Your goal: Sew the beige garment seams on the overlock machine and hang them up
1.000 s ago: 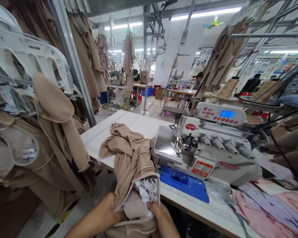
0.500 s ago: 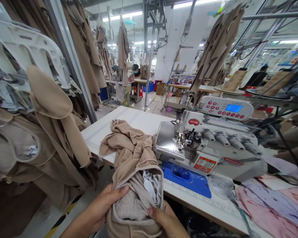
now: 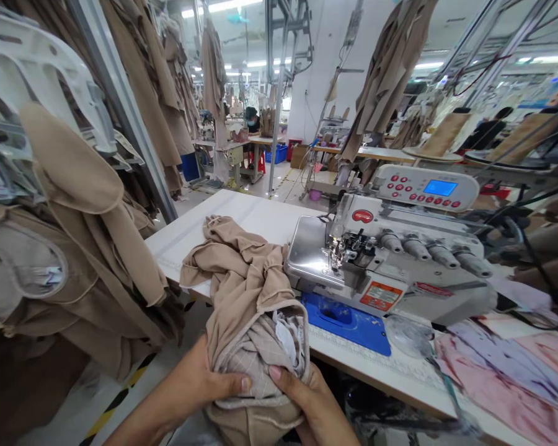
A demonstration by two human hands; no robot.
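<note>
view from the head, looking forward and down. a white work table runs from 12 o'clock to 3 o'clock of the hands. an overlock sewing machine stands on it at 2 o'clock, with a keypad control panel behind it and a blue plastic plate at its front. pink and lilac fabric pieces lie at 3 o'clock. tan garments hang at 10 o'clock, to the left of the table.

a bunched tan garment lies over the table's near edge at 12 o'clock, just beside the machine's metal bed; its lower part is held in the hands, off the table.

forearms enter from the bottom edge, the left at 7 o'clock, the right at 5 o'clock. the left hand and right hand are both closed narrowly on the garment, thumbs on top, nearly meeting on its checked lining, with a white fabric just above them.
</note>
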